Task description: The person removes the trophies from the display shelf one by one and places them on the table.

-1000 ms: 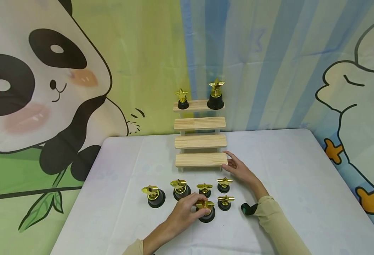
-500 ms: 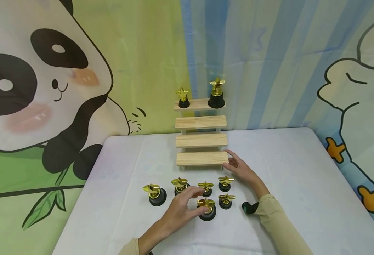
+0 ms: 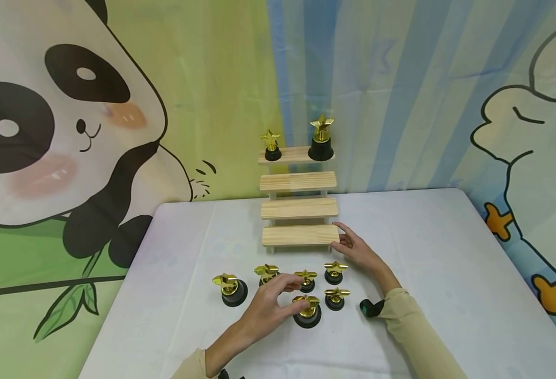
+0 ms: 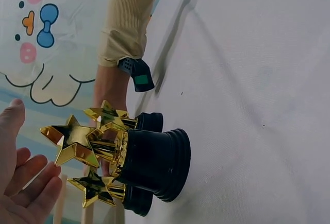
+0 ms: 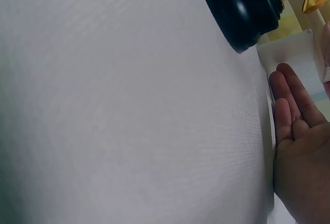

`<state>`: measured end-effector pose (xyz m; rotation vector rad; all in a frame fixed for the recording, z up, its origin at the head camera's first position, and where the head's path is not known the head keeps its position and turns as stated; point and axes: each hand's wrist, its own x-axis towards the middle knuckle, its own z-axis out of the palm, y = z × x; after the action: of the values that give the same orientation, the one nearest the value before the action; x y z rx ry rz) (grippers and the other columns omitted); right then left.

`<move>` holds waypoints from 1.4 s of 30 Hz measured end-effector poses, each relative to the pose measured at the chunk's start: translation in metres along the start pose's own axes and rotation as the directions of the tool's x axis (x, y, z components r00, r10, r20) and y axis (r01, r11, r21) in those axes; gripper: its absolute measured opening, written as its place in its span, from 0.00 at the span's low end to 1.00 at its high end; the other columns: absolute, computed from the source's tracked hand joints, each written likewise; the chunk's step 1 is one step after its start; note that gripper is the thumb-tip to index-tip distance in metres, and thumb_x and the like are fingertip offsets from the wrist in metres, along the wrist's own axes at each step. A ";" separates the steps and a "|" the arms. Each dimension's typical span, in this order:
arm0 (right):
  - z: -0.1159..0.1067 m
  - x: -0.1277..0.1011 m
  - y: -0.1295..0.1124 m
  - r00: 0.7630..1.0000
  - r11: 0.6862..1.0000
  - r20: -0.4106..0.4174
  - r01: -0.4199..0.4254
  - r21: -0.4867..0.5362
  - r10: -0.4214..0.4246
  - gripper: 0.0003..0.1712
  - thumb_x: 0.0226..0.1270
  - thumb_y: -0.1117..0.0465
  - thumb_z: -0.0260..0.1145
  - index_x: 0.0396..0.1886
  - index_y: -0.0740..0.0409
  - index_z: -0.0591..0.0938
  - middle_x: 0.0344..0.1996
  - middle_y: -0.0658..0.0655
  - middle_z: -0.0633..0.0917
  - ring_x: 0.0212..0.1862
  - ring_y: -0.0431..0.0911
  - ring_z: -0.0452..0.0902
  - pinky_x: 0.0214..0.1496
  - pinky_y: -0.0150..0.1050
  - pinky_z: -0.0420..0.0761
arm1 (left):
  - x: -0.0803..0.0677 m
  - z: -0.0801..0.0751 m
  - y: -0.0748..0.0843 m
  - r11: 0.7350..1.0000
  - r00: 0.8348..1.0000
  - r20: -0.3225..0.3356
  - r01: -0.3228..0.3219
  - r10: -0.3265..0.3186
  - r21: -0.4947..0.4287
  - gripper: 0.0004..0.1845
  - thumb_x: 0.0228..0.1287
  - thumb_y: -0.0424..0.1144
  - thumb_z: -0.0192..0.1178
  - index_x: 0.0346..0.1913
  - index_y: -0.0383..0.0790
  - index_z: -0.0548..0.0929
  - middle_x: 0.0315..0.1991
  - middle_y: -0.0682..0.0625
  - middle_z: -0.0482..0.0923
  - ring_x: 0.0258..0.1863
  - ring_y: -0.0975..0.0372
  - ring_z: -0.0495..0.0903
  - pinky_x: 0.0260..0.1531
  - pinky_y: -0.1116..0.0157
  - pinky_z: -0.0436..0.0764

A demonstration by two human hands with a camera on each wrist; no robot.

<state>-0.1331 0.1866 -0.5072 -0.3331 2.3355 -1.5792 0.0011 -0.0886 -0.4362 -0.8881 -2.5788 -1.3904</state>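
The left hand [image 3: 265, 310] hovers with loose, spread fingers [image 3: 291, 285] just over the front trophy [image 3: 307, 310], which stands on the bench [image 3: 448, 273]; nothing is gripped yet. The right hand [image 3: 360, 251] lies flat, fingers straight, touching the end of the lowest step [image 3: 298, 236] of the wooden stand [image 3: 298, 181]. Risk, as a judgement: five other trophies [image 3: 335, 299] crowd close, one partly under the left palm, so a careless close or lift could topple a neighbour. Two trophies [image 3: 321, 138] already sit on the top step. A panda cloth [image 3: 46, 131] hangs behind.
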 end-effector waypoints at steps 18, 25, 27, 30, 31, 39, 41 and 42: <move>0.001 -0.002 0.000 1.000 1.000 0.003 0.008 0.009 -0.008 0.41 0.73 0.53 0.59 0.77 0.53 0.51 0.61 0.73 0.74 0.61 0.61 0.74 0.55 0.44 0.77 | 0.032 -0.018 0.011 0.994 0.994 0.031 -0.103 0.102 0.023 0.19 0.64 0.45 0.65 0.55 0.44 0.77 0.49 0.52 0.82 0.48 0.63 0.83 0.49 0.70 0.82; 0.001 0.001 0.003 1.000 1.000 -0.002 -0.005 0.003 0.005 0.41 0.72 0.50 0.60 0.77 0.52 0.51 0.62 0.71 0.74 0.61 0.59 0.74 0.56 0.43 0.77 | 0.097 -0.056 0.015 0.993 0.993 -0.016 -0.117 0.117 0.014 0.18 0.64 0.39 0.65 0.53 0.36 0.78 0.48 0.45 0.82 0.46 0.57 0.84 0.50 0.68 0.83; 0.001 0.002 0.003 1.000 1.000 0.001 -0.006 0.008 0.006 0.41 0.72 0.50 0.60 0.77 0.52 0.51 0.62 0.71 0.74 0.61 0.59 0.74 0.56 0.43 0.77 | 0.121 -0.067 0.016 0.996 0.996 -0.027 -0.088 0.088 -0.011 0.17 0.65 0.39 0.63 0.53 0.35 0.78 0.48 0.43 0.82 0.45 0.57 0.84 0.50 0.68 0.83; 0.000 0.001 0.004 1.000 1.000 0.004 0.008 0.024 -0.008 0.41 0.73 0.52 0.60 0.77 0.52 0.51 0.62 0.72 0.73 0.61 0.61 0.74 0.55 0.43 0.76 | 0.162 -0.082 0.017 0.998 0.998 -0.039 -0.053 0.052 -0.030 0.16 0.68 0.40 0.61 0.53 0.35 0.78 0.48 0.42 0.82 0.45 0.57 0.85 0.49 0.66 0.84; 0.000 0.001 0.005 1.000 1.000 0.003 0.006 0.029 -0.006 0.41 0.72 0.52 0.60 0.77 0.52 0.52 0.62 0.72 0.74 0.61 0.61 0.73 0.55 0.43 0.76 | 0.175 -0.086 0.017 0.999 0.998 -0.044 -0.042 0.041 -0.027 0.16 0.68 0.41 0.60 0.53 0.35 0.78 0.48 0.42 0.82 0.45 0.57 0.85 0.49 0.66 0.84; 0.001 0.002 0.007 1.000 1.000 0.008 0.014 0.026 -0.014 0.41 0.72 0.52 0.61 0.77 0.51 0.52 0.62 0.72 0.74 0.61 0.60 0.74 0.56 0.43 0.77 | 0.258 -0.099 0.012 0.999 0.992 -0.128 0.014 -0.008 0.048 0.23 0.69 0.45 0.59 0.59 0.32 0.74 0.55 0.39 0.77 0.55 0.52 0.78 0.58 0.60 0.78; 0.001 0.001 0.006 1.000 1.000 0.001 0.004 0.019 -0.004 0.41 0.72 0.51 0.61 0.77 0.49 0.53 0.62 0.71 0.74 0.62 0.60 0.73 0.56 0.44 0.77 | 0.273 -0.098 0.012 0.997 0.988 -0.155 0.008 0.004 0.081 0.24 0.69 0.44 0.59 0.60 0.31 0.73 0.57 0.38 0.76 0.57 0.51 0.76 0.61 0.60 0.76; 0.000 0.001 0.006 1.000 1.000 -0.001 -0.004 0.015 0.004 0.41 0.71 0.50 0.61 0.77 0.47 0.53 0.62 0.71 0.74 0.62 0.60 0.74 0.56 0.43 0.77 | 0.280 -0.097 0.012 0.995 0.986 -0.167 0.008 0.008 0.097 0.25 0.69 0.44 0.59 0.60 0.30 0.73 0.57 0.38 0.75 0.58 0.51 0.75 0.61 0.60 0.76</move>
<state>-0.1341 0.1879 -0.5129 -0.3237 2.3230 -1.5946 -0.2433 -0.0337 -0.2777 -0.7244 -2.4965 -1.2674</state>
